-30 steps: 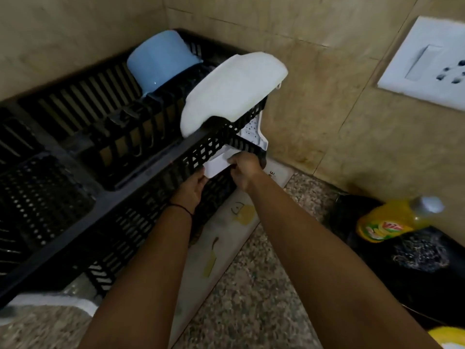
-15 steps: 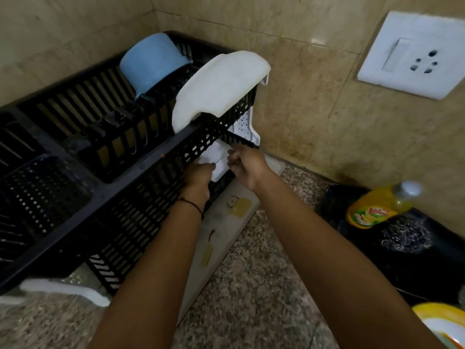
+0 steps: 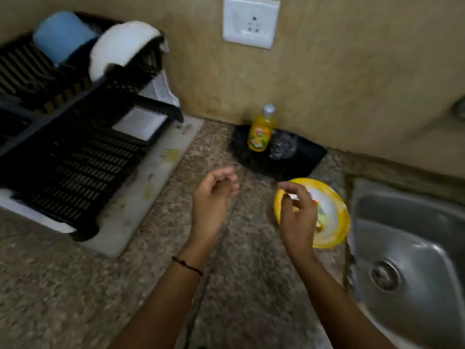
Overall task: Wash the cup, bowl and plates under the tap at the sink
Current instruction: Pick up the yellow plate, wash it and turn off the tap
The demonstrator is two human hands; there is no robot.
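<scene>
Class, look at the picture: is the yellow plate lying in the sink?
No, the plate lies on the counter beside the sink.

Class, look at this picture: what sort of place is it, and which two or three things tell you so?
Most likely a home kitchen: a steel sink set into the stone counter, a black dish rack, and a yellow dish-soap bottle.

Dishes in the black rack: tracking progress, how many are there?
3: blue cup at the back, white dish beside it, square white plate lower down. More may be hidden.
</scene>
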